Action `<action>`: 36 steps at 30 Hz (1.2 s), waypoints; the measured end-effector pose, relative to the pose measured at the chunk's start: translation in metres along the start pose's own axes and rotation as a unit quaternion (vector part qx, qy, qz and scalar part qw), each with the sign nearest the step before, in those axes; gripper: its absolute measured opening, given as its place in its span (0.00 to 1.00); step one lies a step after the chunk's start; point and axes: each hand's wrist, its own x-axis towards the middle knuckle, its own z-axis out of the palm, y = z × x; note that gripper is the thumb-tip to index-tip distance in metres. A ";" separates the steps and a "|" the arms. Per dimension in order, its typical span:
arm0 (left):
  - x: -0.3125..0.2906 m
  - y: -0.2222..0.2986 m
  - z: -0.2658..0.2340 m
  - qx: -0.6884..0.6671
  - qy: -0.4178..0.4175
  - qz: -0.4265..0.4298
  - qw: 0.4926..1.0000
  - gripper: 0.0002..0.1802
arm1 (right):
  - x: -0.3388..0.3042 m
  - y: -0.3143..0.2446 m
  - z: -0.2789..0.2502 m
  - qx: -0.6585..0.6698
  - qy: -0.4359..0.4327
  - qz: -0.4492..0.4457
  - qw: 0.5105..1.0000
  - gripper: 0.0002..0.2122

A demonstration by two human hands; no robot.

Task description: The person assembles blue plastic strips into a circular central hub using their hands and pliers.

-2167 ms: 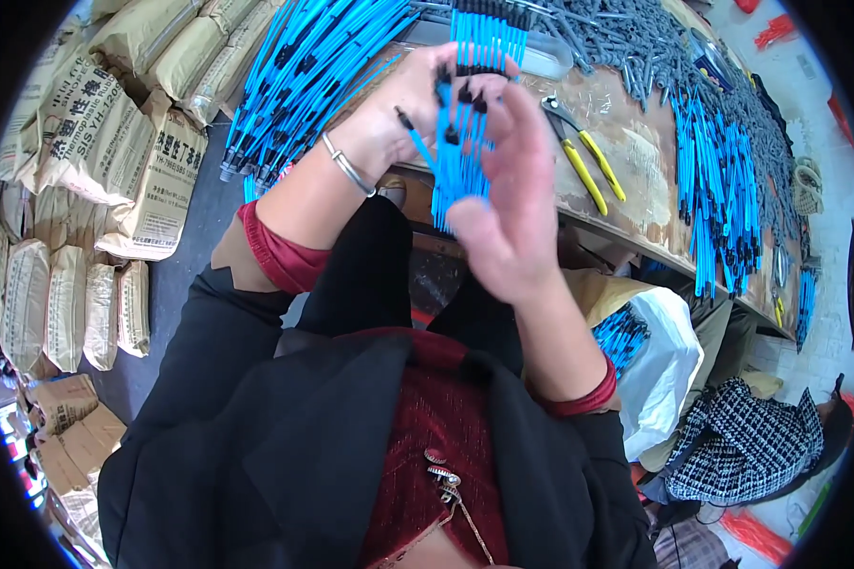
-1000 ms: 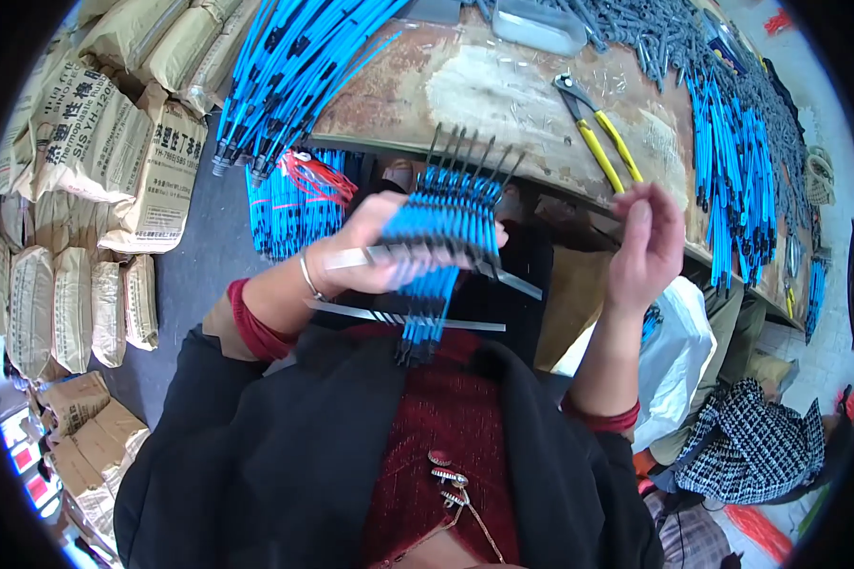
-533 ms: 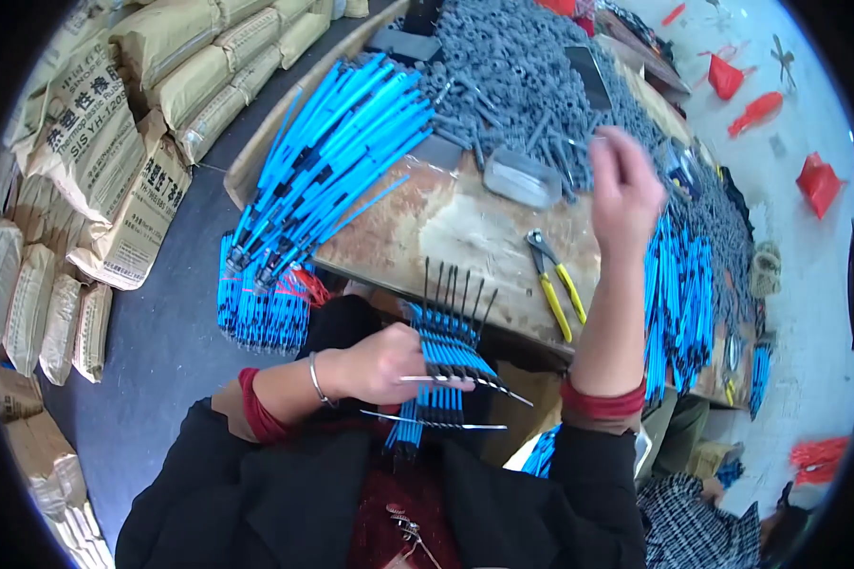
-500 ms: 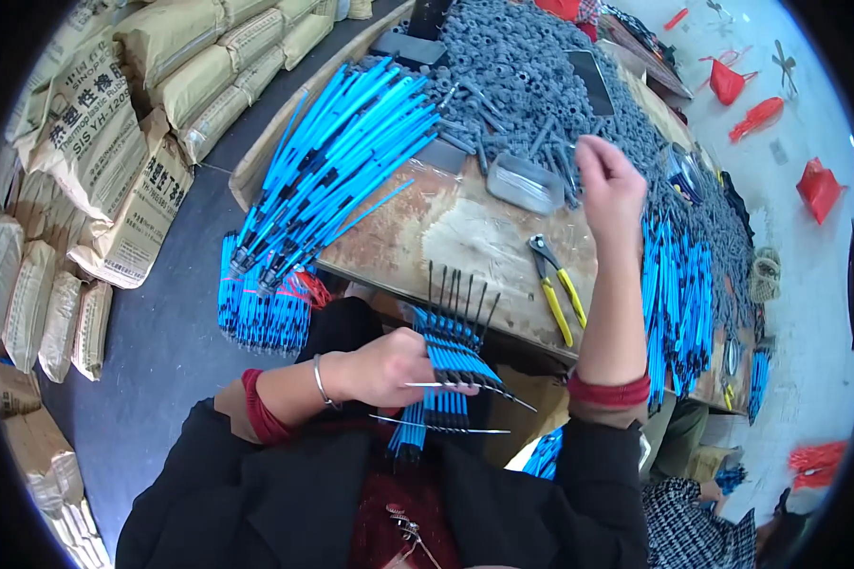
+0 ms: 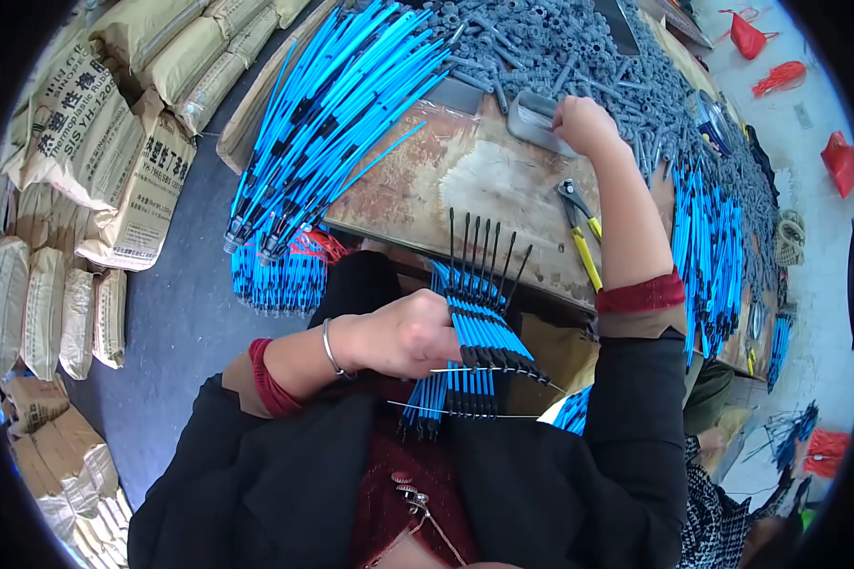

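My left hand [image 5: 413,334] is closed around a row of blue rods [image 5: 489,327] with black ends, held in front of my chest. Thin metal wires [image 5: 465,414] run crosswise through the row, and several thin black stems rise from its far side. Over the table, my right hand [image 5: 584,125] is at the right rim of a clear plastic box [image 5: 524,121] with thin pale pieces in it. Its fingers are bent together, and whatever they may hold is hidden. Nearer me than that hand lie pliers [image 5: 588,248] with yellow handles.
A big heap of grey plastic fittings [image 5: 541,47] covers the far part of the wooden table [image 5: 399,190]. Bundles of blue rods lie at left [image 5: 342,104] and right [image 5: 707,256]. Paper sacks [image 5: 114,180] are stacked on the left. Another person's checked sleeve [image 5: 716,512] shows low at right.
My right hand has moved down and left, from above the grey fittings to the clear box. The view has shifted; my left hand still grips the row of rods.
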 end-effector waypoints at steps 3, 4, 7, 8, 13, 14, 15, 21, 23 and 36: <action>-0.005 0.000 0.001 0.008 -0.035 -0.016 0.999 0.16 | -0.008 0.003 -0.001 0.034 0.030 -0.022 0.999 0.06; -0.006 0.000 0.003 0.011 -0.035 -0.016 0.999 0.15 | -0.011 0.002 -0.001 0.035 0.029 -0.022 0.999 0.06; -0.005 0.000 0.007 0.016 -0.033 -0.007 0.999 0.15 | -0.021 0.001 0.000 0.038 0.056 0.046 0.997 0.08; -0.004 -0.001 0.008 0.020 -0.030 0.000 0.999 0.15 | -0.028 -0.001 -0.003 0.040 0.053 0.048 0.997 0.08; -0.006 -0.004 0.011 0.026 -0.035 -0.015 0.999 0.14 | -0.102 -0.025 -0.027 0.260 0.181 0.009 0.948 0.08; -0.003 -0.001 0.013 0.018 -0.038 -0.019 0.999 0.14 | -0.126 -0.032 -0.026 0.365 0.178 -0.011 0.914 0.08; 0.002 0.002 0.012 0.010 -0.028 -0.023 0.999 0.14 | -0.145 -0.036 -0.021 0.368 0.173 -0.004 0.914 0.08; 0.009 0.002 0.008 -0.018 -0.055 -0.057 0.997 0.14 | -0.225 -0.038 0.006 0.238 0.102 -0.012 0.966 0.07; 0.009 0.002 0.008 -0.022 -0.056 -0.062 0.996 0.14 | -0.239 -0.039 0.012 0.199 0.094 0.009 0.975 0.07; -0.003 -0.009 0.018 -0.020 -0.019 -0.070 0.997 0.09 | -0.239 -0.042 0.022 0.252 0.128 0.007 0.959 0.08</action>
